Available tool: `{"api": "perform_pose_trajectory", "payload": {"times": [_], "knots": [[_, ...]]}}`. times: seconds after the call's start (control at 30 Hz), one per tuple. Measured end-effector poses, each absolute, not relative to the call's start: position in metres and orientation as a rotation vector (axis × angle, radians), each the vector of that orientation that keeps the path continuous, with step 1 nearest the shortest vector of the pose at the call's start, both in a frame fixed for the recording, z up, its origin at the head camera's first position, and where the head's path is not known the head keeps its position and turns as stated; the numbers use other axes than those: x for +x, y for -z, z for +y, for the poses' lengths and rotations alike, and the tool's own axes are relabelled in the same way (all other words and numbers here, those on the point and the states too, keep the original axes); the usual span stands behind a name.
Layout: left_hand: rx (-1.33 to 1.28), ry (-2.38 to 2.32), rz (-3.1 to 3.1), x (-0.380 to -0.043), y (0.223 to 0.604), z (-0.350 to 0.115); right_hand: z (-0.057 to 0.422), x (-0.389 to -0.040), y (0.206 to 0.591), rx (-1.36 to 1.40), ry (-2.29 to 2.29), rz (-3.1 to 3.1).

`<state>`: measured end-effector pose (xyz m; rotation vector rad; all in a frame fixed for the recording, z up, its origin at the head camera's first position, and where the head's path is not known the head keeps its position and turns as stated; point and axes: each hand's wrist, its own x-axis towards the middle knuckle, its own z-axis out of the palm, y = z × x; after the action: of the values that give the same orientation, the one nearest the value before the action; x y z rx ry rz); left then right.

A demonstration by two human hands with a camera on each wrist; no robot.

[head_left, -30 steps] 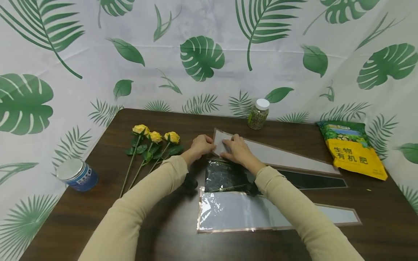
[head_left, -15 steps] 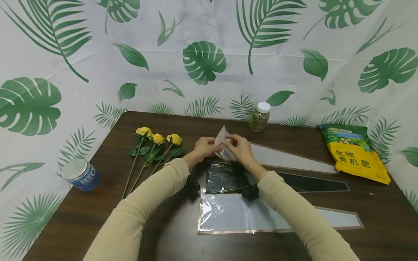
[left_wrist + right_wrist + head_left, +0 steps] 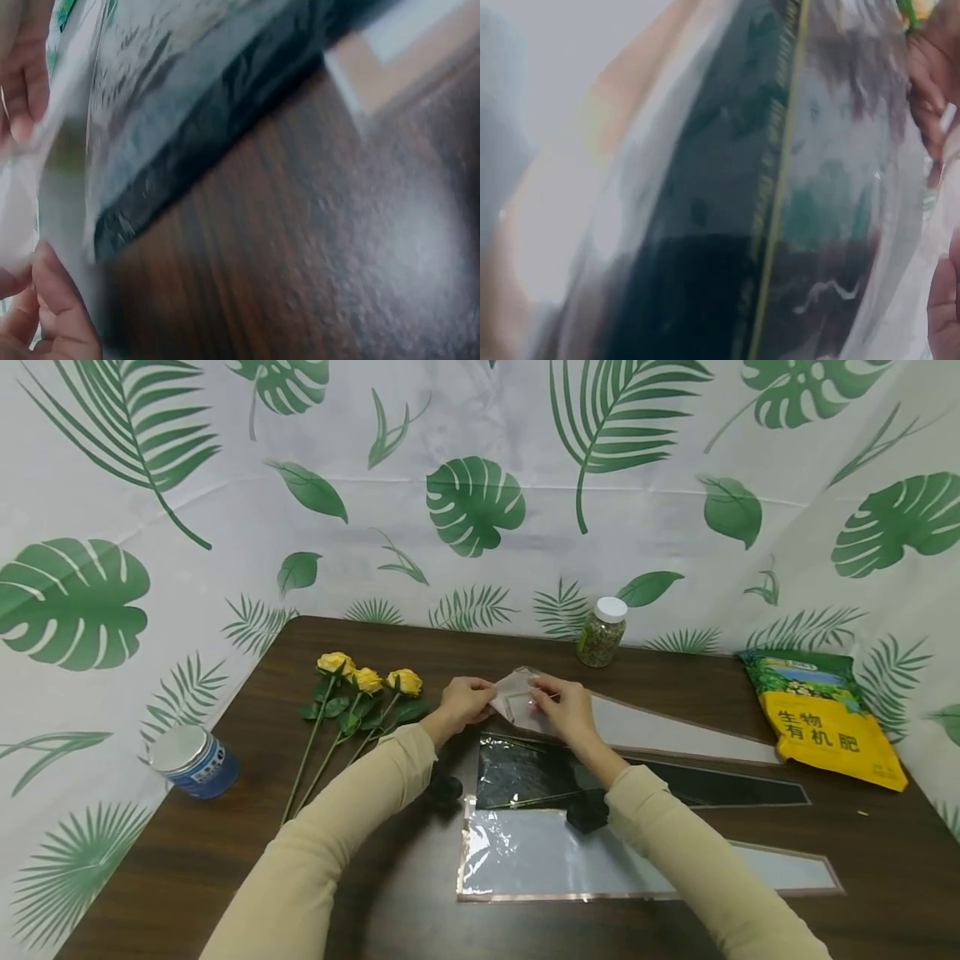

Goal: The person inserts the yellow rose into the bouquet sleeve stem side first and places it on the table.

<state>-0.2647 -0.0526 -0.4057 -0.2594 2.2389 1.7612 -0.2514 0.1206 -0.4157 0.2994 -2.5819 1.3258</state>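
My left hand (image 3: pixel 467 700) pinches the left corner of a white tapered flower sleeve (image 3: pixel 660 727) with a copper-coloured border. My right hand (image 3: pixel 567 708) has thumb and fingers pinched on the sleeve's mouth, which stands raised and spread between both hands. In the left wrist view the left thumb and fingers (image 3: pixel 64 311) grip the pale film. Just in front lies a black clear-fronted sleeve (image 3: pixel 525 772) with a thin gold line. Nearer still is another white sleeve (image 3: pixel 540 856) with a copper border.
Three yellow roses (image 3: pixel 366 681) lie left of the left hand. A blue tin (image 3: pixel 197 764) stands at the left table edge. At the back is a white-lidded jar (image 3: pixel 602 633); a yellow-and-green fertiliser bag (image 3: pixel 825 722) lies at the right.
The white sleeve's wide end, flat at first, was lifted and folded up between my hands, then spread apart. My right hand has shifted slightly right, drawing away from the left.
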Motion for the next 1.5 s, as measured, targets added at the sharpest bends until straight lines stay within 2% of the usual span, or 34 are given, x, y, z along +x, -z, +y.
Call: {"api": "perform_pose_trajectory", "payload": {"times": [0.17,0.37,0.63,0.77,0.9,1.5], "knots": [[-0.261,-1.751,2.155,-0.266,0.406,-0.057,0.127,-0.247,0.413,0.287,-1.519,-2.552],[-0.091,-1.743,2.154,-0.26,0.389,-0.074,0.132,-0.244,0.41,0.235,-1.652,-2.562],[0.227,-1.422,2.256,-0.229,0.359,-0.169,0.135,-0.248,0.408,0.232,-1.666,-2.545],[0.198,-1.325,2.263,-0.213,0.36,-0.212,0.134,-0.248,0.409,0.247,-1.65,-2.558],[0.131,-1.289,2.294,-0.203,0.369,-0.236,0.131,-0.248,0.41,0.251,-1.663,-2.556],[0.05,-1.114,2.624,-0.191,0.402,-0.236,0.131,-0.245,0.412,0.222,-1.764,-2.531]]}}
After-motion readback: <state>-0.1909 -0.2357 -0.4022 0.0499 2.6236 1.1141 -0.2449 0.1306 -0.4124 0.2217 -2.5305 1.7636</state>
